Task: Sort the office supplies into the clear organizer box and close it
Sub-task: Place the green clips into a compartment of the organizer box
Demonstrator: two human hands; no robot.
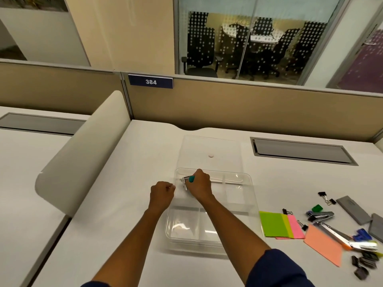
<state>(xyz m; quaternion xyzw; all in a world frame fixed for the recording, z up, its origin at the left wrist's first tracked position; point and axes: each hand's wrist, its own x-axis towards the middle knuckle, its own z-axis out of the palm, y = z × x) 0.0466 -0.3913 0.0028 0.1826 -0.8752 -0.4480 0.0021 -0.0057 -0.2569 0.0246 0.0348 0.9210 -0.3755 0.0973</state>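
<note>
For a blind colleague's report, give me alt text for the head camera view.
A person's right hand lowers a teal and silver item into an open clear plastic organizer box on a white desk; the left hand rests closed beside it. Sticky notes, binder clips and staplers lie right.

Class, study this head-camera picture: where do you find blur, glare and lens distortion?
Head view: motion blur smears the supplies at lower right, such as the stapler and the black clips; white glare patches sit on the clear box, mostly in its near compartments; the wide lens bends the partition's top edge; the right hand is fairly sharp, though the teal-and-silver thing it holds is not.
</note>
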